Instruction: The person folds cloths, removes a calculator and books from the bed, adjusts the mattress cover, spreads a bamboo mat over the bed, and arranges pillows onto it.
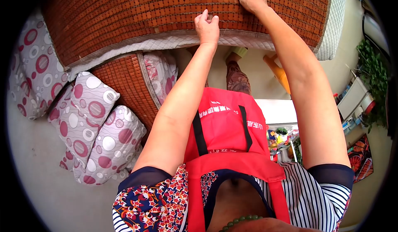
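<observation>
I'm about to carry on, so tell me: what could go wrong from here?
The brown tiled mat might slide on the white quilted pad if the right hand, spread over it, pushes sideways. The left hand, fingers curled, could snag in gaps between tiles. The orange object near the patterned trouser leg might be a trip hazard.

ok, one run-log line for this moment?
left hand: curled over tiled mat, grip unclear | right hand: spread on mat | mat: atop white quilted pad | patterned cushions: heaped, view's left

Mat point(145, 12) of glossy, wood-like tiles, quilted cloth pad point(335, 29), matt cloth apron point(224, 134), creased cloth cushions point(116, 136)
</observation>
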Demonstrator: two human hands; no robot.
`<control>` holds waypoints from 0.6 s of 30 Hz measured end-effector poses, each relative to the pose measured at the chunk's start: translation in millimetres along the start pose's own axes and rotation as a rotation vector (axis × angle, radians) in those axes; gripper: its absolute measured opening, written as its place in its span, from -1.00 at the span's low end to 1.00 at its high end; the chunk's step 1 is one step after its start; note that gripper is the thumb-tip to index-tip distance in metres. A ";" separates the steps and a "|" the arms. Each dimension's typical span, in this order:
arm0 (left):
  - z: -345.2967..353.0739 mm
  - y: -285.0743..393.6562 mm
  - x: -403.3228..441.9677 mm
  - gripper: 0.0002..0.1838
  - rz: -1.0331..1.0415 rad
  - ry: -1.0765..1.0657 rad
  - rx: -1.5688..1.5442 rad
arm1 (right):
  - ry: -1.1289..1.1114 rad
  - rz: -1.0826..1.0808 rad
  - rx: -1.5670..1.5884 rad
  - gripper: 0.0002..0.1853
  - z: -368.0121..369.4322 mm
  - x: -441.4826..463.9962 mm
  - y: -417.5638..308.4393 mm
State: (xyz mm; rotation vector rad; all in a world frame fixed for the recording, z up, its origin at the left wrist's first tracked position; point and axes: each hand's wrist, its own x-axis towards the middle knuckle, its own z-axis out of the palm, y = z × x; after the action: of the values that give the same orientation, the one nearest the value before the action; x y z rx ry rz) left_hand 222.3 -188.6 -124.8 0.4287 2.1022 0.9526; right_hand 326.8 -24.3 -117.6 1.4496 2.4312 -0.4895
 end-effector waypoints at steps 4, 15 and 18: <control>5.8 10.3 -0.5 -0.34 -0.103 -0.057 0.026 | -0.007 -0.001 0.001 -0.26 -1.2 0.3 0.3; 14.6 15.4 2.4 -0.41 -0.138 0.005 0.001 | -0.021 0.010 0.013 -0.27 -1.0 -1.4 -0.2; 12.7 19.0 0.5 -0.43 -0.151 0.010 -0.028 | -0.031 0.015 0.023 -0.27 -2.2 -0.2 -0.6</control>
State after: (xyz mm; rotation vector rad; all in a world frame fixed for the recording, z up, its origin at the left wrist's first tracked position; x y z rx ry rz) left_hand 231.5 -169.6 -116.2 0.2482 2.0948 0.8966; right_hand 326.3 -23.8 -115.5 1.4572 2.3973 -0.5346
